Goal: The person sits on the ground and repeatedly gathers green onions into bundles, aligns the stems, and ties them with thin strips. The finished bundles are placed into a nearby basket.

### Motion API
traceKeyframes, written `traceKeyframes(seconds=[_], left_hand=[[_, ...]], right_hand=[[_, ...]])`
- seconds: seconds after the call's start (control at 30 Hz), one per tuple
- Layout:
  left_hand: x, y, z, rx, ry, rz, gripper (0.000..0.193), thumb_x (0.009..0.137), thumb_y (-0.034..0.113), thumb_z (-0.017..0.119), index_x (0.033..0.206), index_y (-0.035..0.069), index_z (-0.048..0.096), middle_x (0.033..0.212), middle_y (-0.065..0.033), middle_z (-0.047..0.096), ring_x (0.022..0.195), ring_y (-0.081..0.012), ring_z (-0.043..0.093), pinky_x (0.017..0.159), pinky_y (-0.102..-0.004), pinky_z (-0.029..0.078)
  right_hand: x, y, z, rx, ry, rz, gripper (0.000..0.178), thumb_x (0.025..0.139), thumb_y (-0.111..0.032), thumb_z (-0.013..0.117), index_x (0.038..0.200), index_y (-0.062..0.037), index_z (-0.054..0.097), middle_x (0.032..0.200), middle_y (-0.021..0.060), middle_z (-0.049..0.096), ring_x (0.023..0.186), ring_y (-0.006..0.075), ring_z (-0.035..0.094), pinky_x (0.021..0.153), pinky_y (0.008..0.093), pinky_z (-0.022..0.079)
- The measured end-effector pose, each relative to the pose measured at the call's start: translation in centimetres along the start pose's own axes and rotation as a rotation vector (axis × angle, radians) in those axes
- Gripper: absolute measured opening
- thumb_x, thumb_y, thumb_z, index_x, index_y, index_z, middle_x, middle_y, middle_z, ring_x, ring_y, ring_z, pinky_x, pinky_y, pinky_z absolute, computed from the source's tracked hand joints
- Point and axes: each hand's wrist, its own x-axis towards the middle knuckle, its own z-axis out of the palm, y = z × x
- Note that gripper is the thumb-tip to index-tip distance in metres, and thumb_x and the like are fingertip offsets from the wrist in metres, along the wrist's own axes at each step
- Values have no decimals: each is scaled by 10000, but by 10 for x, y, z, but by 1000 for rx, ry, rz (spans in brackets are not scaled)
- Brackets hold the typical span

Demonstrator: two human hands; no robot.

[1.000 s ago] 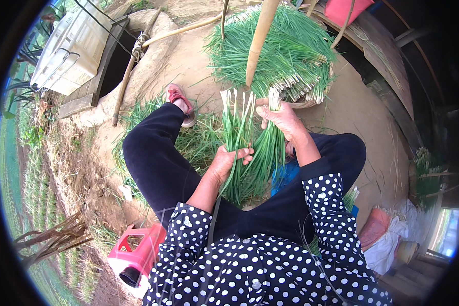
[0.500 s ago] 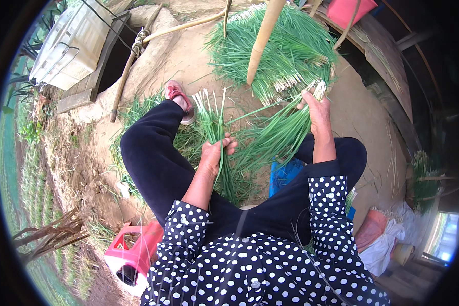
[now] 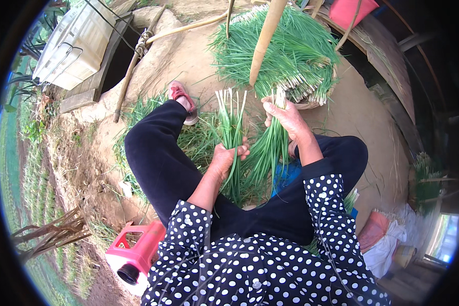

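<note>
My left hand [image 3: 228, 159] is closed around a bunch of green chives [image 3: 229, 125], whose white stem ends point up and away from me. Close on its right, my right hand [image 3: 289, 120] grips a second bunch of chives [image 3: 270, 153] just below the white ends, with the long leaves hanging down toward my lap. The leaf tips of both bunches come together between my knees. Beyond my hands lies a large heap of chives [image 3: 285, 48], its white ends facing me at the near edge. Loose green leaves [image 3: 201, 137] are scattered on the ground by my left leg.
A slanting wooden pole [image 3: 266, 43] stands in front of the heap. At the far left is a white plastic crate [image 3: 76, 46]; a pink stool [image 3: 143, 250] is at my left side. Something blue [image 3: 286, 176] shows under my right leg. A pink bucket [image 3: 349, 13] sits far right.
My right hand has come left and nearer with its bunch, away from the heap's edge, and the bunch now hangs more upright. My left hand and its bunch have shifted slightly right.
</note>
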Motion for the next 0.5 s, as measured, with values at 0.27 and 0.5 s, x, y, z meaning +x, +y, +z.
traceKeyframes(seconds=[0.27,0.5], left_hand=[[-8,5,-1,-78,-134,-73,284,846,120,706,1089,8,609,979,-114,681,802,-179,672,653,-273,543],[0,11,-14,-222,-159,23,246,868,156,685,1062,42,584,955,-114,682,786,-191,660,711,-313,556]], right_hand=[[2,4,17,-96,40,-21,125,857,-108,673,903,-20,597,749,22,579,533,120,548,499,265,454],[-5,-4,-14,-33,221,-48,171,863,-171,687,944,-58,588,735,17,586,563,120,562,510,260,465]])
